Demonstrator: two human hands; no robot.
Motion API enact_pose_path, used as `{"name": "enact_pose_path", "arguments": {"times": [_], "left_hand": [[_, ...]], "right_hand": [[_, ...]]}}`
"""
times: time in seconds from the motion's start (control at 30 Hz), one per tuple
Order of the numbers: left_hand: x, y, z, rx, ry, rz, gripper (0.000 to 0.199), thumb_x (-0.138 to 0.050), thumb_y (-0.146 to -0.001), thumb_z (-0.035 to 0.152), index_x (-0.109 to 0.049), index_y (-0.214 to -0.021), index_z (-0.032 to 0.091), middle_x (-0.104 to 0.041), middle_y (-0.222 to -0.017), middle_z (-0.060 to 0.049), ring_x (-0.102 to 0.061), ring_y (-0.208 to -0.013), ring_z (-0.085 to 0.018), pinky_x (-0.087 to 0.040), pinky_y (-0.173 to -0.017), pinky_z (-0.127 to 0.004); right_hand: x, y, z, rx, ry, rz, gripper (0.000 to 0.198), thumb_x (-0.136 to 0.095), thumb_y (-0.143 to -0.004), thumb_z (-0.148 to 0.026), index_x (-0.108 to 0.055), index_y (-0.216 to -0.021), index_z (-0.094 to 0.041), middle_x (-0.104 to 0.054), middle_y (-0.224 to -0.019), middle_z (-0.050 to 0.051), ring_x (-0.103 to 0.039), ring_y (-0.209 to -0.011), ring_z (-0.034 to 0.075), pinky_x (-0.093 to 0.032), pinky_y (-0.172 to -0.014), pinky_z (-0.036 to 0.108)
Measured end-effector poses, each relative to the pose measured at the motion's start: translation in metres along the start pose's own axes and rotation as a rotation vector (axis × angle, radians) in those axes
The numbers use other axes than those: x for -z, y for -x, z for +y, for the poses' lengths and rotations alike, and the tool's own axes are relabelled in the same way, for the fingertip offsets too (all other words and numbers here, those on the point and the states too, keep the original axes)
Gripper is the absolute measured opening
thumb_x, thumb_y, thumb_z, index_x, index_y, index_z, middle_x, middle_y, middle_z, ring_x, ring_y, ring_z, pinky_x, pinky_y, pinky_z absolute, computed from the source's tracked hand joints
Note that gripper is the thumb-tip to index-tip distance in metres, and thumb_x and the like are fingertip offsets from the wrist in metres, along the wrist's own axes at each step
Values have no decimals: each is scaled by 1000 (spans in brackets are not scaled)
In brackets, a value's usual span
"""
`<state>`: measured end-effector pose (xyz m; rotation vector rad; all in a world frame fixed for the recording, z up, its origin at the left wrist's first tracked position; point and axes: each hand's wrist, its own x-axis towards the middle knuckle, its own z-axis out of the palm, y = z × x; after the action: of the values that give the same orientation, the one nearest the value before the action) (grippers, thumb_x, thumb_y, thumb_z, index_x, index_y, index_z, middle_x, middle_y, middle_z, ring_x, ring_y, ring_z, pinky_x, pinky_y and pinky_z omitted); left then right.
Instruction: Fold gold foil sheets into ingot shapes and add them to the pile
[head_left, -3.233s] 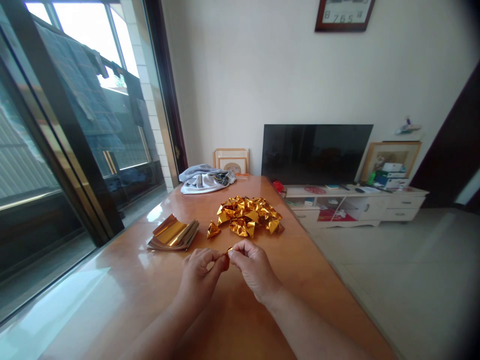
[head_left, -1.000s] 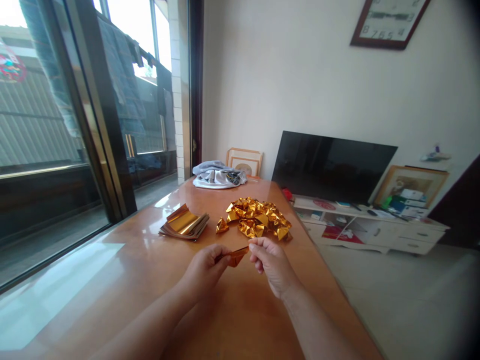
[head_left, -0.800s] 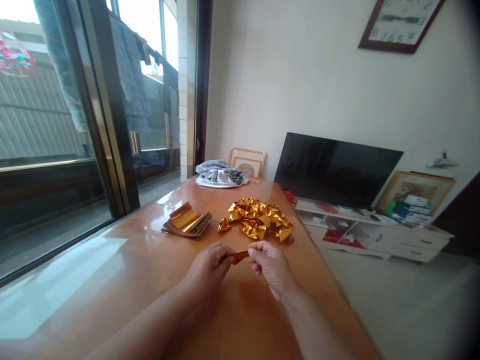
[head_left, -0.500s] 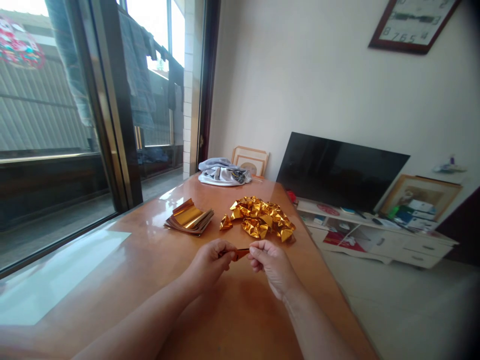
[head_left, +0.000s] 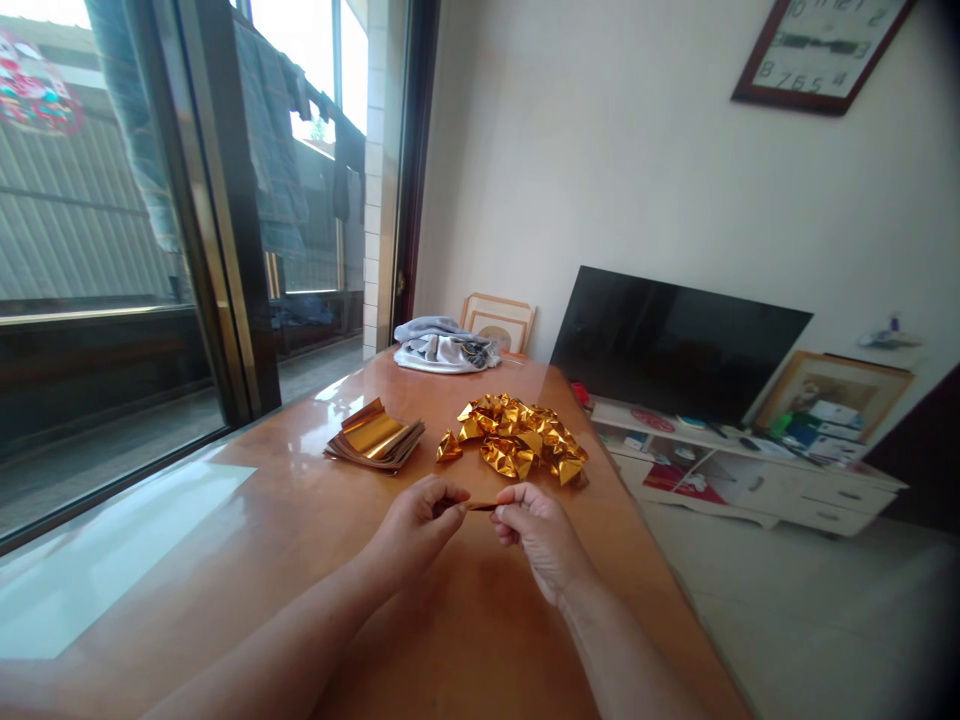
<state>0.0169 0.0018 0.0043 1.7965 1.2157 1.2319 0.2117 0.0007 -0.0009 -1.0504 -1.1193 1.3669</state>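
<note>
Between my two hands a narrow folded piece of gold foil paper [head_left: 482, 506] is stretched just above the table. My left hand [head_left: 424, 525] pinches its left end between thumb and fingers, and my right hand [head_left: 536, 530] pinches the right end. The fingers hide both ends of the paper. Beyond my left hand lies a stack of gold foil sheets [head_left: 375, 437], its top sheet curled and shiny. Past my right hand sits a heap of folded gold foil pieces [head_left: 525, 435], with one single folded piece [head_left: 448, 447] at its left side.
The glossy wooden table [head_left: 300, 560] runs away from me. At its far end are a bundle of grey cloth [head_left: 442, 345] and leaning picture frames [head_left: 499, 318]. A television [head_left: 675, 345] stands on a white cabinet [head_left: 780, 490] to the right; a sliding glass door [head_left: 247, 250] is at left.
The foil paper between my fingers has turned, so it now shows as a thinner, browner strip. Both hands keep their pinch in nearly the same place. The view has shifted slightly.
</note>
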Motion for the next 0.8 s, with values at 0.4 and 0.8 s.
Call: {"name": "enact_pose_path", "arguments": {"times": [0.4, 0.8], "left_hand": [[-3, -2, -5, -201, -158, 75, 19, -58, -93, 31, -71, -89, 19, -63, -86, -5, -60, -82, -18, -47, -74, -29], [-6, -6, -9, -73, 43, 92, 15, -59, -85, 23, -70, -94, 18, -68, -96, -6, -64, -93, -21, -50, -86, -34]], "right_hand": [[-12, 0, 14, -76, 72, 81, 18, -64, -71, -26, -60, -87, -18, -67, -70, 2, -55, -59, 13, -42, -54, 23], [-16, -1, 16, 186, 159, 161, 13, -60, -81, -31, -61, -88, -20, -64, -69, -1, -54, -58, 13, -43, -54, 24]]}}
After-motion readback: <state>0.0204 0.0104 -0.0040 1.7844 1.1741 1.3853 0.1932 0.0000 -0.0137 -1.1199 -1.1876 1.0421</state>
